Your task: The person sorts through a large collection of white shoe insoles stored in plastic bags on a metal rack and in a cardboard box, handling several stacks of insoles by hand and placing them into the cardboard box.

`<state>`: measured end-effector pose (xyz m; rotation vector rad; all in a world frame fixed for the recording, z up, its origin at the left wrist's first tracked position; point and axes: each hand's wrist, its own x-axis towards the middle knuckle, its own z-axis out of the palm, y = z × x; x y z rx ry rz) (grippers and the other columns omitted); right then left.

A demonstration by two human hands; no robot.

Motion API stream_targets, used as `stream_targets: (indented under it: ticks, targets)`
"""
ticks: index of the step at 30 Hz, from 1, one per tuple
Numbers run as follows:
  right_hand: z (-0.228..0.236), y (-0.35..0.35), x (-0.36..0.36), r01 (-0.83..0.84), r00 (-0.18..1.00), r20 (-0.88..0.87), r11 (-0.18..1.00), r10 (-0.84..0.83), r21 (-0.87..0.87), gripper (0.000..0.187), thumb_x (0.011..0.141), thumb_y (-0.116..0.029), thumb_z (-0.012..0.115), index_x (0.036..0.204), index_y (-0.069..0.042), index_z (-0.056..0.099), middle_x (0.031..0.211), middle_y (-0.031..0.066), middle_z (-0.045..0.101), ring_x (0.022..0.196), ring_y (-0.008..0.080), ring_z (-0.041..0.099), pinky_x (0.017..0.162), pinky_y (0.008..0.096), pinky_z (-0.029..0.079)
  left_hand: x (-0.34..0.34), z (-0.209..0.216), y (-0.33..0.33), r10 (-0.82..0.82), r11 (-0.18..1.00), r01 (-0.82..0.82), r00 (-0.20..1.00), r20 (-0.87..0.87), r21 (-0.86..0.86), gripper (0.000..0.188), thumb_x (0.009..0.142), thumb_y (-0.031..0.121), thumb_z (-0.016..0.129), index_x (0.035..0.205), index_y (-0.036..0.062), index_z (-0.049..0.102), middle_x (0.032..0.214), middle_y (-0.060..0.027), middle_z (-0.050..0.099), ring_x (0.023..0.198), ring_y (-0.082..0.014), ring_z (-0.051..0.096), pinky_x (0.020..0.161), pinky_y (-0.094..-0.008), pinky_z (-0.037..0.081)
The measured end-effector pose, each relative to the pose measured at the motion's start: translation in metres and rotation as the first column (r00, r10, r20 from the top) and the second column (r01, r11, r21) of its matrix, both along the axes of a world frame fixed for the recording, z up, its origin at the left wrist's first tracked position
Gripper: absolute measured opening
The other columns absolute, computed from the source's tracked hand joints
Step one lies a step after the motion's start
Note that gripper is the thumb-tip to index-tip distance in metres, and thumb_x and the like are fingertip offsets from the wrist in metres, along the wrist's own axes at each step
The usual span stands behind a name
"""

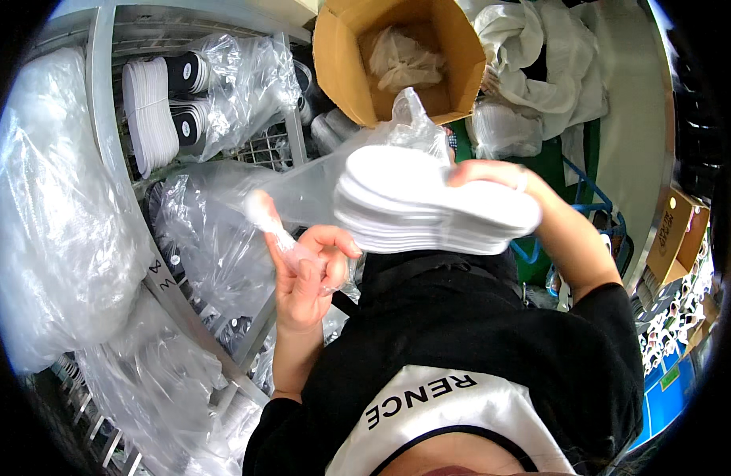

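A stack of white shoe soles point(405, 210) is in front of my body, slightly blurred. My right hand point(492, 174) grips its right end, with the fingers over the top. To the left of the stack, my left hand point(306, 266) has its index finger raised, with something whitish around that finger, and its other fingers curled towards the thumb. A clear plastic bag point(302, 190) stretches from beside the left fingers to behind the soles. The left fingers seem to pinch its film, though the exact contact is hard to see.
An open cardboard box point(350, 71) with crumpled plastic inside stands ahead. On the left, a metal rack point(103, 87) holds banded white soles with black pieces point(153, 111). Large plastic bags point(72, 206) bulge beside it. White wrapping point(556, 63) lies at the far right.
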<state>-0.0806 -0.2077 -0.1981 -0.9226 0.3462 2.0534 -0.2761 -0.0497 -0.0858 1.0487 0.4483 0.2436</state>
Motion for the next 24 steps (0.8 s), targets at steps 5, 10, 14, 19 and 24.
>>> stream_targets:
  ticks: [5, 10, 14, 19, 24]
  targets:
    - [-0.075, 0.031, -0.042, 0.138, 0.969, -0.197, 0.988, -0.148, -0.063, 0.029, 0.065, -0.03, 0.057, 0.08, -0.006, 0.058, 0.068, 0.0025, 0.059, 0.058, 0.0145, 0.057, 0.056, 0.0263, 0.047, -0.004, -0.004, 0.01, 0.123, 0.991, -0.125, 0.992, 0.04, 0.053, 0.061, 0.086, 0.031, 0.038, 0.129, 0.0278, -0.004, 0.087, -0.013, 0.047, 0.04, -0.0042, 0.025, 0.043, -0.0178, 0.025]
    - [-0.094, -0.015, -0.037, 0.199, 0.98, 0.015, 0.971, -0.199, -0.135, 0.039, 0.069, -0.029, 0.051, 0.101, -0.006, 0.051, 0.085, 0.0068, 0.059, 0.069, 0.0182, 0.058, 0.06, 0.0324, 0.048, -0.009, -0.001, 0.006, 0.096, 0.988, -0.09, 0.994, -0.05, 0.125, 0.06, 0.085, 0.029, 0.039, 0.13, 0.0272, -0.002, 0.086, -0.0114, 0.046, 0.04, -0.004, 0.024, 0.042, -0.0183, 0.026]
    - [-0.08, -0.047, -0.019, 0.235, 0.972, 0.084, 0.946, -0.221, -0.223, 0.036, 0.071, -0.028, 0.05, 0.1, -0.006, 0.052, 0.083, 0.0058, 0.059, 0.067, 0.0151, 0.058, 0.06, 0.0282, 0.047, -0.01, -0.007, 0.006, 0.12, 0.989, -0.114, 0.99, -0.069, 0.09, 0.061, 0.085, 0.029, 0.039, 0.13, 0.0267, -0.002, 0.086, -0.0121, 0.047, 0.041, -0.004, 0.024, 0.042, -0.0184, 0.026]
    - [-0.058, -0.058, -0.008, 0.342, 0.938, 0.051, 0.899, -0.342, -0.274, 0.036, 0.072, -0.021, 0.052, 0.101, 0.0, 0.05, 0.085, 0.0095, 0.059, 0.069, 0.0164, 0.058, 0.065, 0.0273, 0.048, -0.009, -0.01, 0.009, 0.091, 0.993, -0.083, 0.991, -0.093, 0.084, 0.063, 0.085, 0.029, 0.04, 0.129, 0.0248, -0.004, 0.086, -0.0123, 0.047, 0.041, -0.0042, 0.026, 0.042, -0.0183, 0.025]
    - [-0.057, -0.068, -0.002, 0.369, 0.927, 0.037, 0.893, -0.372, -0.256, 0.033, 0.068, -0.023, 0.057, 0.094, -0.003, 0.053, 0.083, 0.0068, 0.059, 0.069, 0.0143, 0.058, 0.064, 0.0257, 0.047, -0.008, -0.01, 0.011, 0.09, 0.995, -0.087, 0.993, -0.073, 0.051, 0.068, 0.085, 0.025, 0.04, 0.128, 0.0229, -0.011, 0.087, -0.015, 0.047, 0.043, -0.0037, 0.026, 0.042, -0.0162, 0.024]
